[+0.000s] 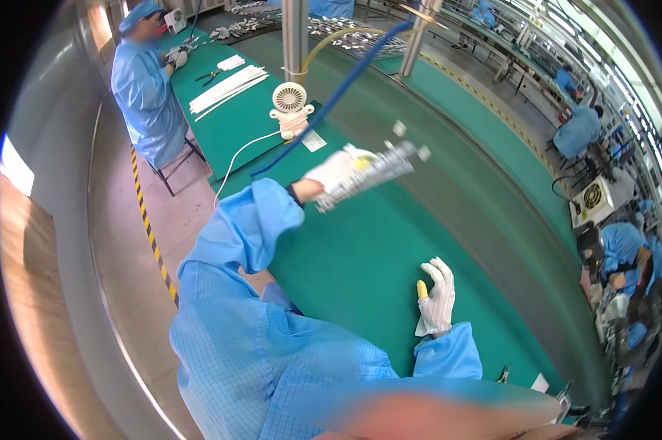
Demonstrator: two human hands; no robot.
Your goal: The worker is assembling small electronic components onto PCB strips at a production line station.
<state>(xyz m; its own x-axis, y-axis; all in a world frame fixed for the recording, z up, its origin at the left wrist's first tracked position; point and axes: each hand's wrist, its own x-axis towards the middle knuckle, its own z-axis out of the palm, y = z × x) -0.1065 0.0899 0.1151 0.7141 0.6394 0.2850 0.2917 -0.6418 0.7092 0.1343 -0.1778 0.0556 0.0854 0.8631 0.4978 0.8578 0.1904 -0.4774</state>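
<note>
Apart, left hand [338, 169] with silvery part [386, 170], right hand [439, 302] near tabletop [360, 257] edge

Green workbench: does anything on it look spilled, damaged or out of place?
Nothing looks spilled on the green workbench. The white strips look untidy, their ends uneven. The grey part in the left hand is blurred, so damage can't be judged.

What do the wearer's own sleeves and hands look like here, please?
The left sleeve and right sleeve are light blue, finely gridded cloth. The left hand and right hand wear white gloves. The right glove has thin lengthwise stripes and a yellow thumb cover; the left is blurred, with a yellow patch. A dark band circles the left wrist.
</note>
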